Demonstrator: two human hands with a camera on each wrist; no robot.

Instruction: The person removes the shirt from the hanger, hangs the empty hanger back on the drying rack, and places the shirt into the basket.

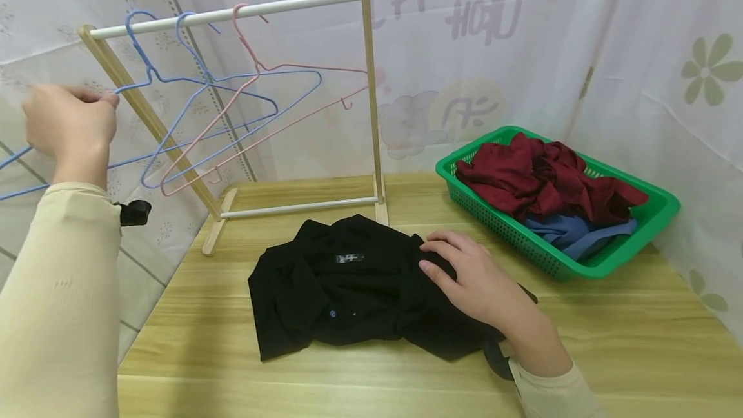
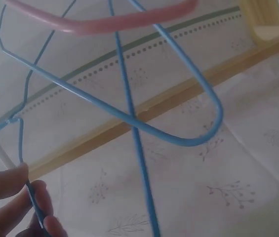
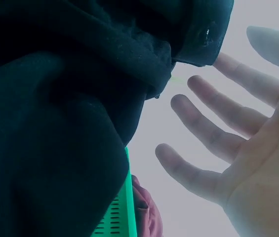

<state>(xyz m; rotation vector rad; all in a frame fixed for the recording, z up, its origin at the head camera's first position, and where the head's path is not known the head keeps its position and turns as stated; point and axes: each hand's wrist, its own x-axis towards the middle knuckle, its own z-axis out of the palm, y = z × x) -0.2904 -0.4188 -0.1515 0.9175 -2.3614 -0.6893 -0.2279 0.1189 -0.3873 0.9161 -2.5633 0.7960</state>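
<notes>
My left hand [image 1: 72,121] pinches one shoulder of a blue hanger [image 1: 143,57], whose hook is over the rack's white rail [image 1: 319,2]. In the left wrist view, the thumb and fingers of the left hand [image 2: 18,202] close around the thin hanger wire. A black shirt [image 1: 360,289] lies spread on the table, its collar label [image 1: 350,258] facing up. Over its right side rests my right hand [image 1: 476,279], holding nothing. The right wrist view shows that right hand [image 3: 253,163] with spread fingers beside the black cloth [image 3: 55,148].
Another blue hanger [image 1: 318,82] and a pink hanger [image 1: 248,49] hang on the same rail. A green basket [image 1: 667,211] at the right holds a dark red garment [image 1: 522,179] and a blue one [image 1: 571,234]. Curtains stand behind the wooden table [image 1: 302,386].
</notes>
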